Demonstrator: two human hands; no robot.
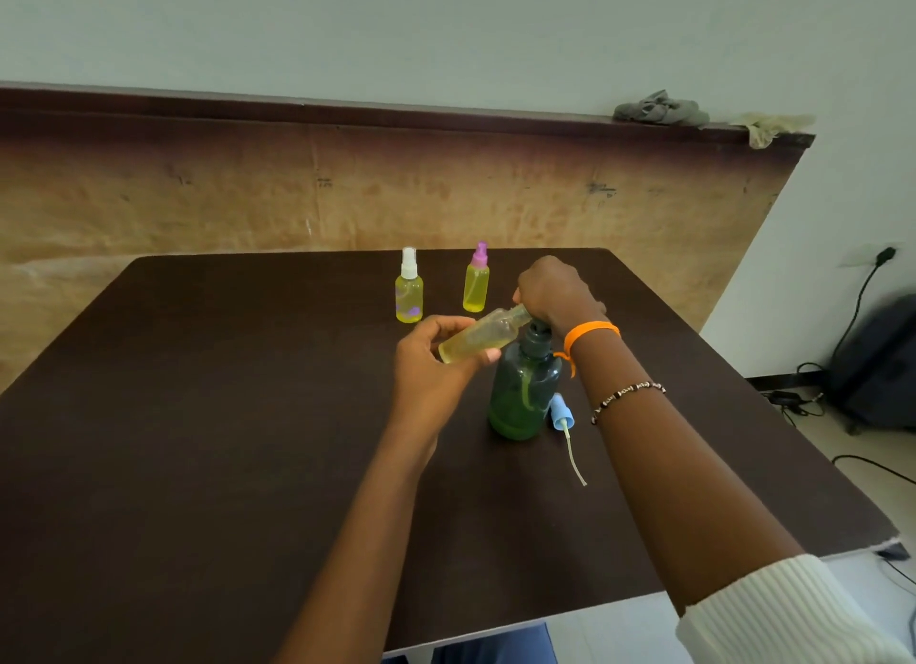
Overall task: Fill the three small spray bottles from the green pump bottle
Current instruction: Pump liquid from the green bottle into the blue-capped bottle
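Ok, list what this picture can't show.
- Pump head, head view: covered by the right hand.
- Held bottle mouth: hidden at that hand; flow can't be told.
- Green bottle level: dark plastic obscures it.
- Cloths on the ledge: too small to identify.

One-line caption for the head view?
Left hand tilts uncapped spray bottle under green pump bottle as right hand presses.

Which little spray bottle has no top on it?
The clear small spray bottle tilted in the left hand. Its blue spray top lies on the table; the white-topped bottle and pink-topped bottle stand capped.
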